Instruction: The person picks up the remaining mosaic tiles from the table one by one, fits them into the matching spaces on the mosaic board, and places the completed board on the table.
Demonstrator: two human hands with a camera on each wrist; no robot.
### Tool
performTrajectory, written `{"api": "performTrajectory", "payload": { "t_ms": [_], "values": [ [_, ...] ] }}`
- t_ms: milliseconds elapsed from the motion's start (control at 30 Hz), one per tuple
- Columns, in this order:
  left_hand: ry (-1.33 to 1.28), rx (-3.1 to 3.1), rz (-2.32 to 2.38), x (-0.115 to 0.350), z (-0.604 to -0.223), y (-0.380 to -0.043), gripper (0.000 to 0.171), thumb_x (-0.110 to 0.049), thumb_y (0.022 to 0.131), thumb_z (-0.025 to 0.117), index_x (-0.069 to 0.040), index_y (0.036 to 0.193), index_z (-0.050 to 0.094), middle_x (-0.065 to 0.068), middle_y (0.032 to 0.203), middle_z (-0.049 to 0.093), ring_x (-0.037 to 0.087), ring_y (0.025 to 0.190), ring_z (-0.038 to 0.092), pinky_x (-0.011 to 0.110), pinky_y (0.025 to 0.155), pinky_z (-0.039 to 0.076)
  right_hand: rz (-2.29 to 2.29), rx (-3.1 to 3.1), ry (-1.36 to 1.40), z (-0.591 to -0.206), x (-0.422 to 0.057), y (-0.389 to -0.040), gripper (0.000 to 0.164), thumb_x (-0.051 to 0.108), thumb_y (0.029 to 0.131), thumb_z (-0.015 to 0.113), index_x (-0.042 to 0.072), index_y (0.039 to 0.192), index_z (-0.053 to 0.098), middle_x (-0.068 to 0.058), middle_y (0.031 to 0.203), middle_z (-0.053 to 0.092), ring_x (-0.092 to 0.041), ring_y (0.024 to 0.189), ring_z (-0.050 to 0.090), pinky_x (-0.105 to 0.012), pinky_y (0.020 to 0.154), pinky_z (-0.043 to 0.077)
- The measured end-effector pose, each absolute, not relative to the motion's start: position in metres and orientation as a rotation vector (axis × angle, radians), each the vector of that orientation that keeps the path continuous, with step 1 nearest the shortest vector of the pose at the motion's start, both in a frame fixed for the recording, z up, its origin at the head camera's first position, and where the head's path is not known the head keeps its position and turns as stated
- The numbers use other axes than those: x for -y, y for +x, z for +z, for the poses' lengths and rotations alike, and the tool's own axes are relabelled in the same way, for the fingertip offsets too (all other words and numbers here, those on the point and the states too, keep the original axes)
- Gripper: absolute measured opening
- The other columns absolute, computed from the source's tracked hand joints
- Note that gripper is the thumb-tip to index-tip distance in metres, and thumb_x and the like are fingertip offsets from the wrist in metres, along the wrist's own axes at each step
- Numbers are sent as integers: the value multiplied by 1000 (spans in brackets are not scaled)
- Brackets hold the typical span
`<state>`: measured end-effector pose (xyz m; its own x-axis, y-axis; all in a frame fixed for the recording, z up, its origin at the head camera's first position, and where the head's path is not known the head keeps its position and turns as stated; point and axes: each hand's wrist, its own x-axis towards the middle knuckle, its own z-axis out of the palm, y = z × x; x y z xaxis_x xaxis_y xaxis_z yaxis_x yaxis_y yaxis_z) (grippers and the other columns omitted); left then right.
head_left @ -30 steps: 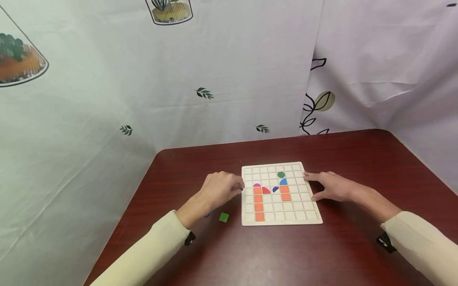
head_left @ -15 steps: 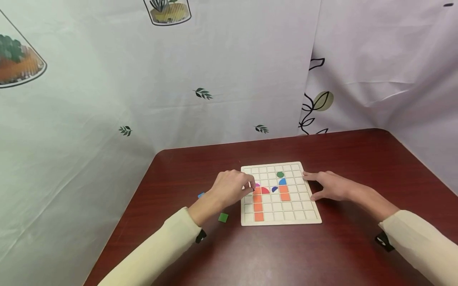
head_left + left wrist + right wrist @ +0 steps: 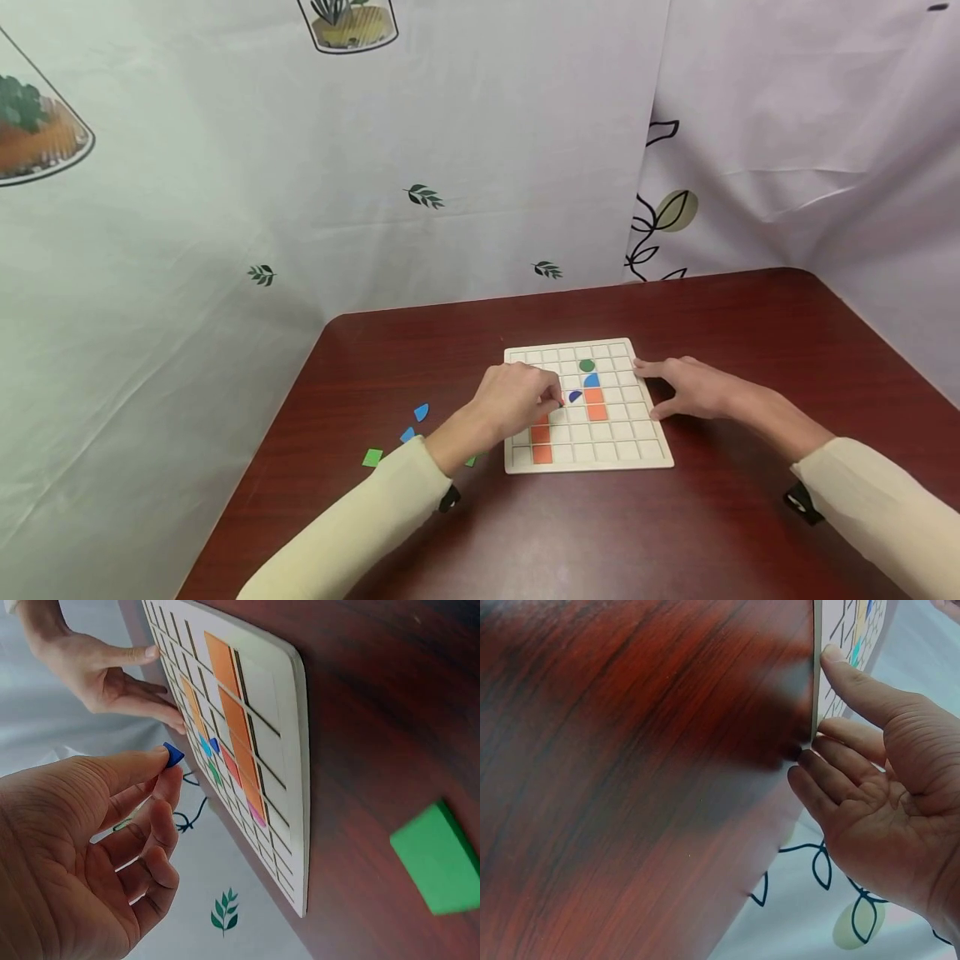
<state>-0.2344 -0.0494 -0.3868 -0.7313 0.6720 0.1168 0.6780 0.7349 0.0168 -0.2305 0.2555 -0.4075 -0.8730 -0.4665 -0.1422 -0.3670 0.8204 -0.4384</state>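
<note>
The left hand (image 3: 513, 404) has moved to the right, from the left edge of the grid board (image 3: 637, 412) to over its cells, below and right of the frame's centre. It pinches a small dark blue piece (image 3: 174, 755) — the right hand (image 3: 693, 389), thumb and fingers spread apart, touches the board's right edge. Light blue pieces (image 3: 422, 412) lie at lower left.

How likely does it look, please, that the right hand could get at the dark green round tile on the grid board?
Probably yes: the right hand touches the right edge of the grid board, and no other piece shows between its fingers and the dark green round tile.
</note>
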Motion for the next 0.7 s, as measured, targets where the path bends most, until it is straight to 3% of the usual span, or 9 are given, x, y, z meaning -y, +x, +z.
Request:
{"api": "performTrajectory", "payload": {
  "t_ms": [200, 700],
  "values": [
    [-1133, 2793, -85, 39, -393, -235, 5, -25, 97, 78, -30, 94, 79, -19, 81, 70, 3, 65, 55, 23, 50, 38, -589, -2753, -629, -407, -255, -231, 79, 25, 86, 91, -5, 149, 55, -29, 160, 43, -43, 132, 54, -47, 95, 50],
    [-1128, 2839, -183, 14, -405, -229, 7, -34, 96, 82, -33, 91, 78, -22, 79, 68, -1, 69, 58, 23, 52, 39, -583, -2754, -633, -404, -253, -230, 78, 23, 87, 90, -7, 149, 55, -30, 160, 42, -49, 138, 50, -50, 98, 51]
  ]
}}
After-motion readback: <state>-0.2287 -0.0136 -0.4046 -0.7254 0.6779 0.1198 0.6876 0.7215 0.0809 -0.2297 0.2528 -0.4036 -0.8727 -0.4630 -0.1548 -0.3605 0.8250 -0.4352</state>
